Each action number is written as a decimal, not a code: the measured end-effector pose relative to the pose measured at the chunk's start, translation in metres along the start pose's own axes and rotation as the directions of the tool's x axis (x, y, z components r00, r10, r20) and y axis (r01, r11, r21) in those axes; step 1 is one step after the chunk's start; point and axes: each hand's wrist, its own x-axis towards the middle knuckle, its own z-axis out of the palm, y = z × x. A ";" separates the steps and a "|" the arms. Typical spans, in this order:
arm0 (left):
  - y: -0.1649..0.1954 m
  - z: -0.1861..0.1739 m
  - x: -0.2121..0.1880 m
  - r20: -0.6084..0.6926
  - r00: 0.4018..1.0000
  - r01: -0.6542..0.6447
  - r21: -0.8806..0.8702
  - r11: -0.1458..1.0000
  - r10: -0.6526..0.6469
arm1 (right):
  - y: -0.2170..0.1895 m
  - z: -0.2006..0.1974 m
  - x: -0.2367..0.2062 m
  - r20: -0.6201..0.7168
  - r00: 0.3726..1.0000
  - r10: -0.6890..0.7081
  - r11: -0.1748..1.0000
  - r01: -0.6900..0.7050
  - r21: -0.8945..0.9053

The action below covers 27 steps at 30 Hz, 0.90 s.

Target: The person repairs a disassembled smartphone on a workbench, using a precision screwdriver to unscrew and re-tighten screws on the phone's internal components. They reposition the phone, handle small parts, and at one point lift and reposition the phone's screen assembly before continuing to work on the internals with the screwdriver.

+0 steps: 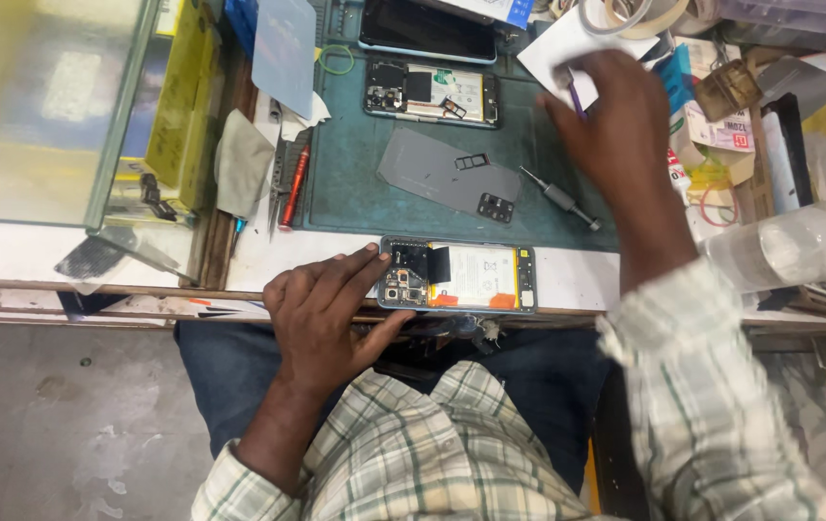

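1. 2 hands work at once: the left hand (321, 314) rests fingers spread on the opened smartphone with exposed battery and circuit board (458, 276), pinning its left end at the near bench edge without closing around it.
2. Its right hand (610, 130) is pinched shut on a thin purple stick tool (574, 98) beside a white paper sheet (567, 43).
3. That phone looks light, stiff and fragile inside; its outer frame edges seem the safest hold.
4. Nearby lie a grey detached back cover (446, 174), a small silver screwdriver (559, 198) and a second opened phone (432, 94) on a teal work mat (345, 193).
5. Benchtop clutter crowds the right side; a glass case (37, 106) stands left.
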 end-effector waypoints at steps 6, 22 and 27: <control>-0.003 -0.005 0.004 0.036 0.999 -0.018 0.007 1.000 0.017 | 0.026 0.055 0.066 0.002 0.982 -0.189 0.981 0.189 0.040; -0.004 -0.001 0.000 0.029 1.000 -0.004 0.032 0.999 0.003 | 0.034 0.062 0.055 -0.149 0.989 0.018 0.993 -0.001 0.117; -0.003 0.000 -0.001 0.029 1.000 0.005 0.032 0.999 -0.006 | 0.039 0.069 0.058 -0.168 0.980 -0.107 0.973 0.137 0.183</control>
